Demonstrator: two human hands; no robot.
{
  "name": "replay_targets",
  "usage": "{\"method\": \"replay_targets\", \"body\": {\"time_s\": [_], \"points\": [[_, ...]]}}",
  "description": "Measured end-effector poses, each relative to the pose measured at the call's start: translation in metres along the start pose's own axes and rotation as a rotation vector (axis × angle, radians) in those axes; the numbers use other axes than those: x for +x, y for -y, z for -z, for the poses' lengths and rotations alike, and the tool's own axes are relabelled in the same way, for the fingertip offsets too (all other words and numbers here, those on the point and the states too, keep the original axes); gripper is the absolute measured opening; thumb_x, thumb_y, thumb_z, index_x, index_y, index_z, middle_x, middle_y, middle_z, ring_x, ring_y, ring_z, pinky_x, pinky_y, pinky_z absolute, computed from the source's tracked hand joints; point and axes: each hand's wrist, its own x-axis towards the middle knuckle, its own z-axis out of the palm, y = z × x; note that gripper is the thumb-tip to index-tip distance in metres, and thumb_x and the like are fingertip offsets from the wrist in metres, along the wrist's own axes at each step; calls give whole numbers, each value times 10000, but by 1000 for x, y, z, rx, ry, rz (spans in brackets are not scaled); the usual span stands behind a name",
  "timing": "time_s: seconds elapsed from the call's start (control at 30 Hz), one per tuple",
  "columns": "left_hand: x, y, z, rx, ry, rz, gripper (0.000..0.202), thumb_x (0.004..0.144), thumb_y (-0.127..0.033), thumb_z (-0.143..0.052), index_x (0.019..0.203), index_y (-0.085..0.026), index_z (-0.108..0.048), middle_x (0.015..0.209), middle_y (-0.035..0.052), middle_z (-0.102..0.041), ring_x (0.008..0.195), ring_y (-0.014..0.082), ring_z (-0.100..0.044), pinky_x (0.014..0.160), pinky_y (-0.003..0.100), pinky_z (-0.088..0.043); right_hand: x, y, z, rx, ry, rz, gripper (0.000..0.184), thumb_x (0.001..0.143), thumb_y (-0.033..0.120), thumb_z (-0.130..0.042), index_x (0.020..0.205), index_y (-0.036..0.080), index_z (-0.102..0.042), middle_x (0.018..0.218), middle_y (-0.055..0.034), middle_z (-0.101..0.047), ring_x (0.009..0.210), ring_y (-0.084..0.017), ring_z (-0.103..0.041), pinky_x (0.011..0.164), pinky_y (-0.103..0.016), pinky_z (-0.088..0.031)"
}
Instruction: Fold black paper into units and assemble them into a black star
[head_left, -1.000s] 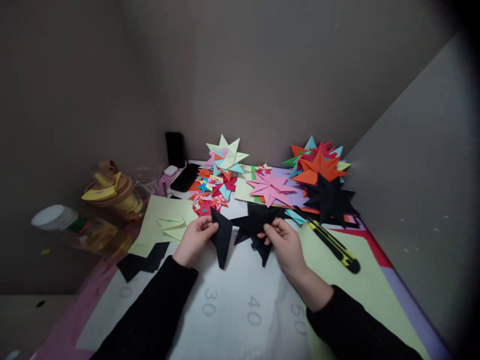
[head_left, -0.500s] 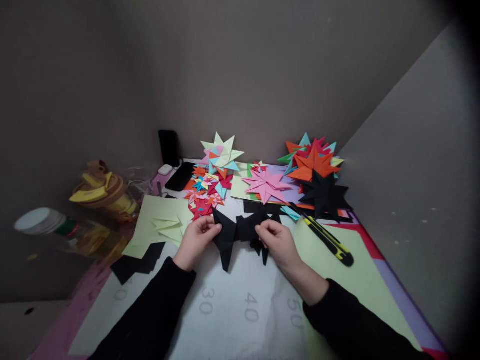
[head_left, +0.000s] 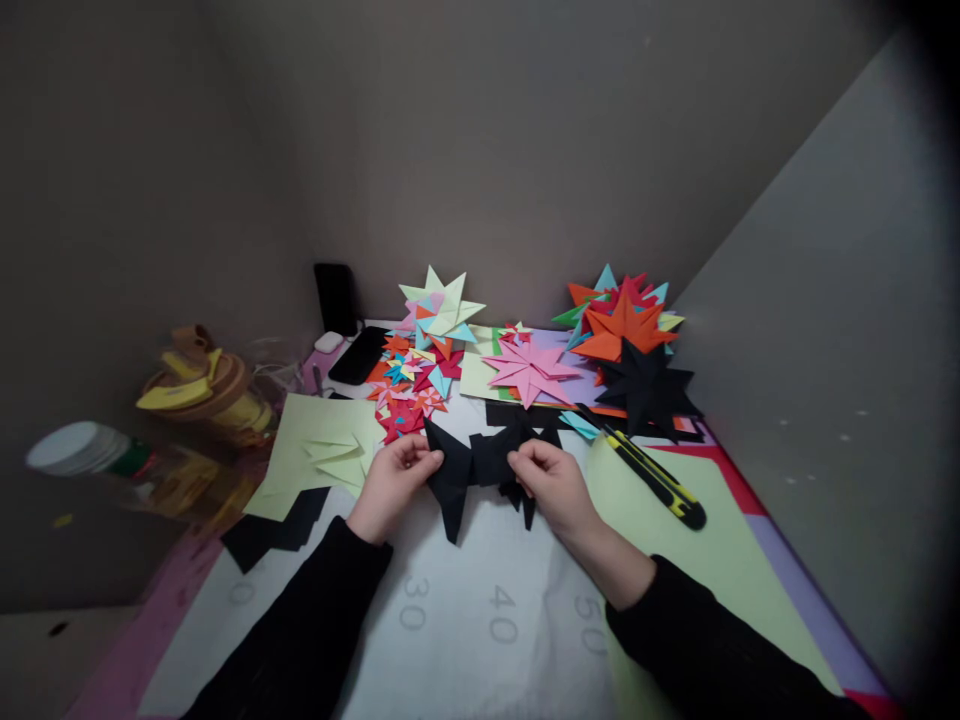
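Observation:
Between my two hands a folded black paper piece [head_left: 450, 470] with pointed tips is held up over the white mat [head_left: 457, 640]. My left hand [head_left: 397, 480] pinches its left edge between thumb and fingers. At the other end, my right hand [head_left: 551, 480] pinches the black paper with thumb and forefinger. More black folded points lie just behind and below, partly hidden by the held paper. Left of my left hand, a pale green sheet [head_left: 292, 440] carries several small folded green pieces. A yellow and black utility knife [head_left: 656, 475] rests to the right of my right hand.
Folded stars stand along the back wall: a pink star [head_left: 532, 370], an orange star [head_left: 626, 325] and a black star [head_left: 651, 390]. On the left are a bottle [head_left: 135, 465], a brown cup [head_left: 206, 385] and a phone [head_left: 360, 355]. Pale green paper [head_left: 705, 560] lies right.
The view has shifted very slightly. Both hands keep the same pinch on the black paper, with no clear movement of it.

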Motion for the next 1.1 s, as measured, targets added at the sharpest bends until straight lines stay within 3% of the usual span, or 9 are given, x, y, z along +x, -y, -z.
{"method": "replay_targets", "body": {"time_s": [0.5,1.1], "points": [[3,8,4,-127,-12,92,278,676,-336,-752,760,-127,-589,612,-18,-606,517,72,-510,496,173,-362,-3,1,2,-45,35,43,266,752,276,-582,545,195,-436,502,63,-369,499,-98,-326,486,-236,-260],[1,5,6,35,1,5,276,701,-355,-720,710,-138,-550,555,-57,-517,514,61,-441,518,183,-327,-2,4,2,-75,12,34,254,722,258,-565,536,199,-402,520,59,-352,522,-102,-323,496,-235,-262]]}}
